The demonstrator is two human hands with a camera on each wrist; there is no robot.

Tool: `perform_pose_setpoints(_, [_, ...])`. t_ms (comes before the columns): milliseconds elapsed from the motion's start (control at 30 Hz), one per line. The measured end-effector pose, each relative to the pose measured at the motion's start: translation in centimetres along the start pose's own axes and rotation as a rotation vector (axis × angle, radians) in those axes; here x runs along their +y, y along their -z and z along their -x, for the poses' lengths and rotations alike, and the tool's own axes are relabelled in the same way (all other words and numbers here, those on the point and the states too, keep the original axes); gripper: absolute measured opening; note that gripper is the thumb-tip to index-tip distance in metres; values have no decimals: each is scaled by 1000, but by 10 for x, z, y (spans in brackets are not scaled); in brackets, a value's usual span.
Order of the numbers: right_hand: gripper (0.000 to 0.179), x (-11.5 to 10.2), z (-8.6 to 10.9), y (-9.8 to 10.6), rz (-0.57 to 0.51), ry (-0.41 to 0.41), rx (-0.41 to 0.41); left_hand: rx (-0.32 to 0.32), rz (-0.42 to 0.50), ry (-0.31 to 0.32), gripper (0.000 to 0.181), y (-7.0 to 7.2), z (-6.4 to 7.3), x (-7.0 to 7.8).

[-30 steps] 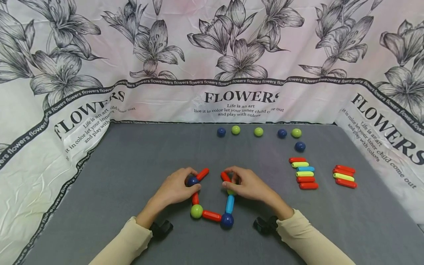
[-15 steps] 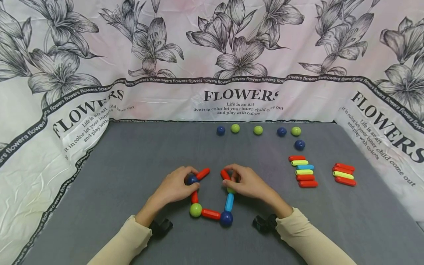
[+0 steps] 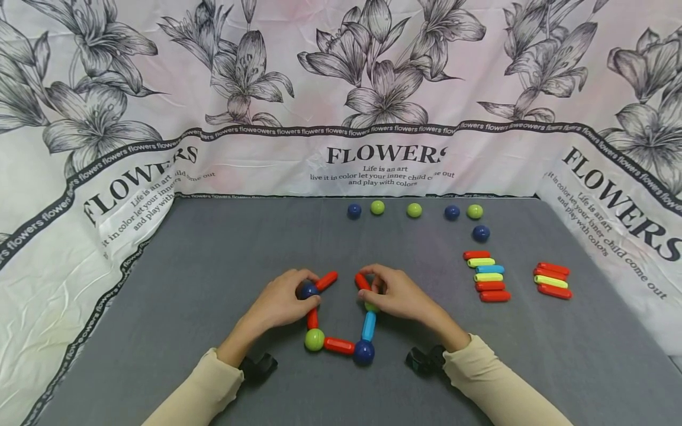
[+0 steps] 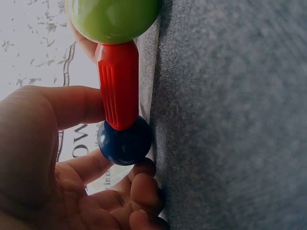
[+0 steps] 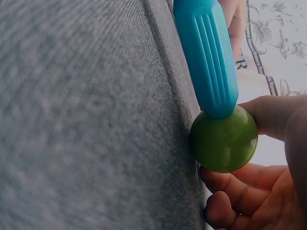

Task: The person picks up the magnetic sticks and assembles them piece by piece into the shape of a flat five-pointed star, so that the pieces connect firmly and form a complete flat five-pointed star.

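An open-topped frame of magnetic building sticks and balls lies between the hands in the head view. My left hand (image 3: 282, 299) grips its upper-left blue ball (image 3: 308, 290), thumb near the red stick (image 4: 118, 88) that runs to a green ball (image 3: 315, 340). Another red stick (image 3: 327, 280) slants up and right from the blue ball. My right hand (image 3: 396, 293) pinches a tilted red stick (image 3: 363, 281) at its joint with a green ball (image 5: 224, 139). Below, a blue stick (image 3: 369, 326) meets a blue ball (image 3: 364, 353), and a red stick (image 3: 339, 345) closes the bottom. The two upper red sticks stand apart.
Loose green balls (image 3: 414, 210) and blue balls (image 3: 481, 234) lie along the far side of the grey table (image 3: 240, 236). To the right are two stacks of sticks, a longer one with a blue stick (image 3: 489, 269) and a shorter one with a yellow stick (image 3: 552, 281).
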State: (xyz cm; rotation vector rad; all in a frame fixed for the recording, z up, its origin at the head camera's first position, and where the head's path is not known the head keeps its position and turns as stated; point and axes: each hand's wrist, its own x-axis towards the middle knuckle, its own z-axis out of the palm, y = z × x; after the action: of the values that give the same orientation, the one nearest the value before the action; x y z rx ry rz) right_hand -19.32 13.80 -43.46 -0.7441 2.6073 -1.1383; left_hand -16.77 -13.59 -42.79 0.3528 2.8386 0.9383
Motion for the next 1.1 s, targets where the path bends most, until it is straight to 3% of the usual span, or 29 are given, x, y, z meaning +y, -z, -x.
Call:
perform_pose_setpoints(667, [47,5,0,5,-33,-16,7,-26,0,14,33,0,0,-1])
perform_pose_setpoints(1100, [45,13,-2,11,-72,-26,15,-57,-14,-24,34,3,0,-1])
